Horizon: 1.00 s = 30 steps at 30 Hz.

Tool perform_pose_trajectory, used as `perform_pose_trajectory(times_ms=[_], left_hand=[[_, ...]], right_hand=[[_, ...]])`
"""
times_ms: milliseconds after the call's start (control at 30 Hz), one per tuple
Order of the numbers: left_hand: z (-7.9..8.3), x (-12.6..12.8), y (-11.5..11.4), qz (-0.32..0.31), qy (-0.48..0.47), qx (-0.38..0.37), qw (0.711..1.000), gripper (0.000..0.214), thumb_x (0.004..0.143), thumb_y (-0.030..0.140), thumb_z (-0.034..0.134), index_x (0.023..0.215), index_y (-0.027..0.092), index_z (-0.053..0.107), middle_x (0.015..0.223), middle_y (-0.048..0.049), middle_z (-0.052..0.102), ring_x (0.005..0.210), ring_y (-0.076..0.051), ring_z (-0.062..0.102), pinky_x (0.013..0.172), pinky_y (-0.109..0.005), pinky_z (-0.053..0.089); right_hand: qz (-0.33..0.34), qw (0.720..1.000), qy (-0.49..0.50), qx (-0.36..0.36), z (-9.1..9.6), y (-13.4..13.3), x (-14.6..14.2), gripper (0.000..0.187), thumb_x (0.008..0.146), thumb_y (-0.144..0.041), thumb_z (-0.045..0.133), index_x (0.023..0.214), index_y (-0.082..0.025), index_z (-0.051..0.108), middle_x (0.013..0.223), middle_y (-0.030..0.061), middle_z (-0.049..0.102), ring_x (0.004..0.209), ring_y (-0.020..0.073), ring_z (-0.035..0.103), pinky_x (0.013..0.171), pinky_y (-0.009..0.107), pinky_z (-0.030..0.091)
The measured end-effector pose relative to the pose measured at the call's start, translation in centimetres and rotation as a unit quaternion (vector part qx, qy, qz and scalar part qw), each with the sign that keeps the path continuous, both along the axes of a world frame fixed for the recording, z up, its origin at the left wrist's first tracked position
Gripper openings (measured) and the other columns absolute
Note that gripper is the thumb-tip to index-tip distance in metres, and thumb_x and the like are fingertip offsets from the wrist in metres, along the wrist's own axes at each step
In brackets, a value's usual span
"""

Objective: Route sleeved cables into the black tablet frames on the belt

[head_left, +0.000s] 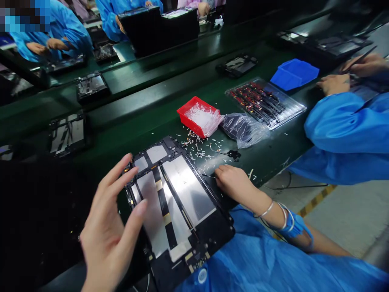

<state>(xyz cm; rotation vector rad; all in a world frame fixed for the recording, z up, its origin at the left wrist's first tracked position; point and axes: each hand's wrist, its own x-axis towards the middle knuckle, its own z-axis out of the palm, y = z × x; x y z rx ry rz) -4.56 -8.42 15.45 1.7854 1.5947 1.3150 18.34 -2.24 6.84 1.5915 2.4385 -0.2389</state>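
Observation:
An opened tablet [190, 184] lies tilted in front of me, its silver plates, dark ribbon cables and black frame showing. My left hand [111, 227] is over its left edge with fingers and thumb spread; I cannot tell whether the fingertips touch the frame. At the tablet's right edge, my right hand [232, 180] is closed on thin tweezers [209, 176], of which only the tip shows, pointing at the frame. Small white strips [199, 151] lie scattered beyond the tablet. A small black part with a thin cable [233, 154] rests just beyond my right hand.
A red bin [190, 114] of white strips stands on the green bench, beside a clear plastic bag [247, 132] and a tray of cable parts [267, 103]. Behind is a blue bin [294, 73]. A co-worker's sleeve [349, 129] is at right. More tablets [67, 132] sit left.

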Motion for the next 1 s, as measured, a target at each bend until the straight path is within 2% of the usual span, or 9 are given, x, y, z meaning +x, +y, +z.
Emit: perform_pose_trajectory(times_ms=[67,167,267,367,467,567,800,933,1000], left_hand=[[0.2,0.9,2.1,-0.088,0.076,-0.005,0.993,0.034,0.086,0.024,0.059,0.12,0.029,0.06,0.139,-0.0012,0.051,0.13,-0.026,0.045,0.11,-0.042,0.037],[0.2,2.8,5.2,-0.174,0.127,-0.036,0.976,0.031,0.087,0.026,0.057,0.118,0.022,0.061,0.134,-0.0063,0.055,0.124,-0.024,0.051,0.104,-0.041,0.042],[0.2,4.8,7.9,-0.216,0.076,-0.121,0.966,0.029,0.087,0.031,0.056,0.112,0.018,0.063,0.119,-0.0078,0.064,0.108,-0.022,0.06,0.089,-0.036,0.049],[0.3,5.5,9.4,-0.262,-0.033,-0.263,0.928,0.028,0.088,0.04,0.053,0.088,0.015,0.065,0.085,-0.0053,0.069,0.07,-0.014,0.063,0.059,-0.024,0.048],[0.1,5.3,9.9,-0.302,-0.139,-0.359,0.872,0.03,0.085,0.04,0.057,0.071,0.014,0.057,0.063,-0.0022,0.064,0.044,-0.007,0.051,0.041,-0.017,0.033],[-0.2,4.8,9.8,-0.308,-0.197,-0.372,0.854,0.023,0.082,0.035,0.06,0.074,0.013,0.057,0.061,-0.0024,0.065,0.038,-0.006,0.05,0.038,-0.016,0.028],[-0.5,4.1,8.7,-0.255,-0.15,-0.298,0.907,0.01,0.085,0.019,0.054,0.085,0.014,0.063,0.065,0.0006,0.062,0.045,-0.006,0.052,0.048,-0.018,0.04],[-0.4,3.4,8.6,-0.229,-0.151,-0.278,0.92,0.016,0.084,0.016,0.052,0.092,0.013,0.066,0.069,-0.0008,0.063,0.049,-0.007,0.054,0.046,-0.017,0.04],[-0.4,2.9,8.6,-0.197,-0.177,-0.281,0.922,0.018,0.082,0.016,0.053,0.095,0.011,0.065,0.069,-0.0033,0.065,0.05,-0.009,0.057,0.041,-0.016,0.037]], right_hand=[[-0.009,0.999,0.019,0.045,0.0,0.6,1.0,0.013,0.081,-0.01,0.054,0.078,-0.013,0.066,0.078,0.0094,0.069,0.075,0.0188,0.063,0.06,0.027,0.037],[0.017,0.978,0.084,0.193,1.1,1.4,2.3,0.016,0.082,-0.012,0.053,0.072,-0.014,0.065,0.07,0.006,0.066,0.068,0.0164,0.06,0.059,0.027,0.038],[0.092,0.919,0.176,0.34,3.2,2.0,2.4,0.021,0.087,-0.013,0.048,0.072,-0.015,0.064,0.072,0.0054,0.066,0.069,0.0157,0.058,0.06,0.027,0.041],[0.154,0.869,0.229,0.41,5.0,2.2,1.6,0.022,0.087,-0.012,0.049,0.072,-0.015,0.064,0.073,0.0049,0.066,0.07,0.0149,0.057,0.06,0.026,0.044],[0.176,0.843,0.258,0.439,5.7,2.6,0.7,0.02,0.086,-0.01,0.051,0.074,-0.015,0.065,0.074,0.0049,0.068,0.07,0.0147,0.059,0.06,0.026,0.048],[0.182,0.827,0.296,0.443,5.5,3.0,0.0,0.018,0.085,-0.009,0.052,0.078,-0.017,0.066,0.075,0.0045,0.069,0.071,0.0145,0.061,0.062,0.027,0.052],[0.155,0.802,0.448,0.365,5.6,3.4,-1.6,0.01,0.083,-0.011,0.057,0.081,-0.015,0.065,0.076,0.0052,0.071,0.07,0.0138,0.064,0.065,0.029,0.056],[0.16,0.804,0.433,0.375,5.8,4.6,-1.8,0.011,0.083,-0.009,0.056,0.079,-0.014,0.065,0.074,0.0054,0.071,0.071,0.0134,0.065,0.068,0.027,0.056],[0.121,0.817,0.395,0.401,5.8,5.8,-1.6,0.015,0.085,-0.011,0.053,0.077,-0.016,0.066,0.074,0.0046,0.071,0.071,0.0137,0.065,0.068,0.028,0.054]])
